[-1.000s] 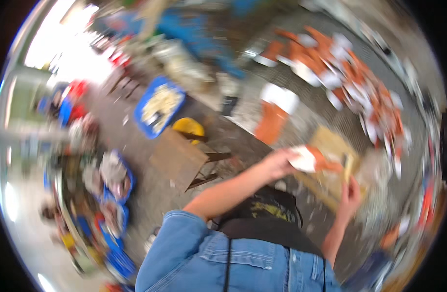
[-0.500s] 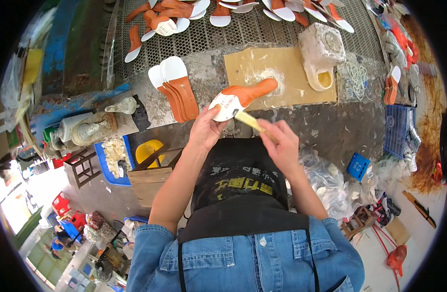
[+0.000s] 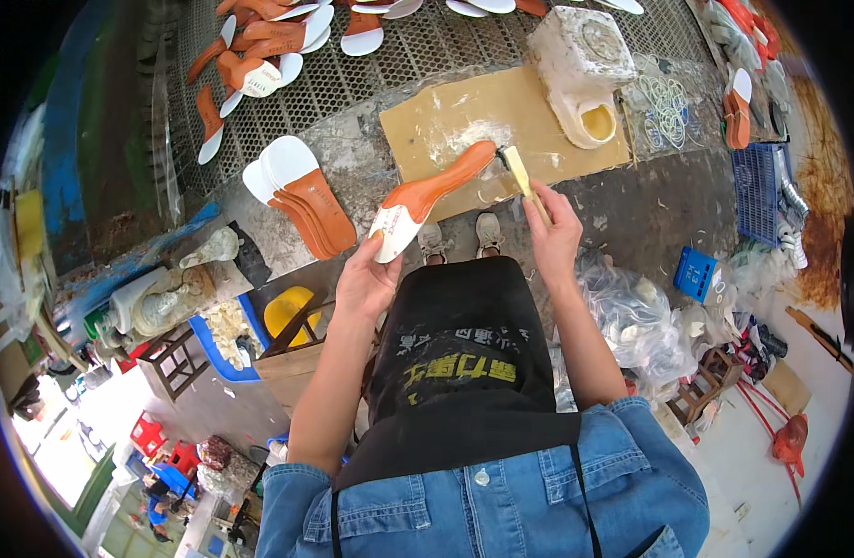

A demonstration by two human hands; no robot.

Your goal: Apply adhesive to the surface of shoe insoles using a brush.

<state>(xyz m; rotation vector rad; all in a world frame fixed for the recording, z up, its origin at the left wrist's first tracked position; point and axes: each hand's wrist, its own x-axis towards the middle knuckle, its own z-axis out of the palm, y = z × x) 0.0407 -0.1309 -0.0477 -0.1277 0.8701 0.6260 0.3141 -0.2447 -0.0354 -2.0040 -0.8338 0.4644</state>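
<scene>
My left hand (image 3: 365, 286) grips an orange-brown and white shoe insole (image 3: 425, 197) by its white end, thumb on top. The insole's narrow orange end points up and to the right, over the edge of a tan cardboard sheet (image 3: 413, 126) smeared with white. In my right hand (image 3: 556, 232) is a brush (image 3: 519, 173) with a pale flat handle. Its dark bristles are close to the insole's orange tip; whether they touch it I cannot tell. A fanned stack of insoles (image 3: 321, 208) lies on the bench left of the cardboard.
A white-crusted pot (image 3: 583, 70) with a yellowish opening stands on the cardboard's right part. Beside it is a tangle of pale string (image 3: 667, 110). Many insoles cover the metal mesh (image 3: 417, 65) behind. A blue crate (image 3: 760, 191) and plastic bags (image 3: 622, 316) are at the right.
The brush has gone from the insole's white part to its orange tip, with my right hand moving up. My left hand has lowered the insole slightly and turned it. The whole view has shifted.
</scene>
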